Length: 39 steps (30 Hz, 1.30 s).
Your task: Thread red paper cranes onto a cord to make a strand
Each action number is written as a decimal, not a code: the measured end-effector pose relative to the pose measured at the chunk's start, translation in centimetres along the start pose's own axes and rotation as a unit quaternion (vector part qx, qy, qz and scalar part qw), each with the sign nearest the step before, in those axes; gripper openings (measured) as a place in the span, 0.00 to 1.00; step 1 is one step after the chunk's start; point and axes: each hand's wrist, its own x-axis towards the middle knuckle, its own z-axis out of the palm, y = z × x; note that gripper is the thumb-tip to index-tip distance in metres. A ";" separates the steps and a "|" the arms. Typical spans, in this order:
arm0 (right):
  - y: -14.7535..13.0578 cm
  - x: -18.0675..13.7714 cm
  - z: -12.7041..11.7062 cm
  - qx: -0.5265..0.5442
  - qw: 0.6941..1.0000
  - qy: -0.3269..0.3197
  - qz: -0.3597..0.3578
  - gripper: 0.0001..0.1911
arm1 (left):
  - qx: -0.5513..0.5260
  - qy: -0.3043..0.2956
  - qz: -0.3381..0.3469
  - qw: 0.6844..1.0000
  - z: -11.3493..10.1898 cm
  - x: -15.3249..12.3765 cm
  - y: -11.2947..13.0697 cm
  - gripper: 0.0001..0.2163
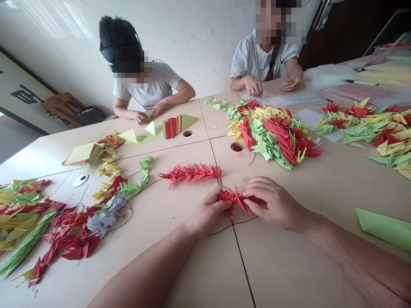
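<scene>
Both hands grip a string of red folded paper cranes (237, 197) just above the table, near its middle seam. My left hand (210, 209) is closed around the string's left part, thumb on top. My right hand (272, 201) pinches the cranes at the right, fingers curled over them. A dark cord (221, 232) hangs in a loop below the hands. Beyond them lies another row of red paper cranes (192, 173), its own thread running off to the left. Fingers hide part of the held string.
Heaped crane strings (272, 132) lie ahead, more (379, 124) at right and a tangled pile (73, 231) at left. Green paper (385, 226) lies right. Two people (144, 90) work across the table (314, 269). A cable hole (238, 146) opens nearby.
</scene>
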 end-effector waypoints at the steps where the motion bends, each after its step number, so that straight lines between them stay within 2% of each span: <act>1: 0.1 0.0 0.1 -0.002 1.000 0.000 -0.006 0.06 | 0.006 0.001 0.003 1.000 0.0 0.0 0.0 0.12; 7: -0.1 -0.1 0.2 -0.005 1.000 0.003 -0.016 0.09 | 0.030 -0.008 0.025 0.999 0.2 -0.1 -0.1 0.14; 12: -0.2 -0.1 0.2 -0.044 0.998 0.037 -0.017 0.08 | 0.006 -0.016 0.014 1.000 0.0 0.0 -0.1 0.14; 17: 0.0 -0.2 0.5 -0.058 0.996 0.071 -0.018 0.07 | 0.000 -0.018 -0.003 1.000 -0.2 0.2 0.0 0.10; 23: -0.1 -0.3 0.6 -0.088 0.987 0.114 -0.069 0.08 | -0.016 -0.003 -0.013 1.000 0.0 0.1 0.1 0.07; 27: -0.4 -0.2 0.8 -0.107 0.983 0.113 -0.095 0.08 | -0.052 0.004 -0.023 0.998 -0.3 0.3 0.2 0.05; 32: -0.5 -0.2 1.2 -0.108 0.986 0.082 -0.096 0.10 | -0.092 0.005 -0.028 0.995 -0.7 0.5 0.3 0.02; 39: -0.5 0.1 1.0 -0.110 0.985 0.069 -0.118 0.13 | -0.098 -0.011 -0.023 0.995 -0.6 0.5 0.3 0.09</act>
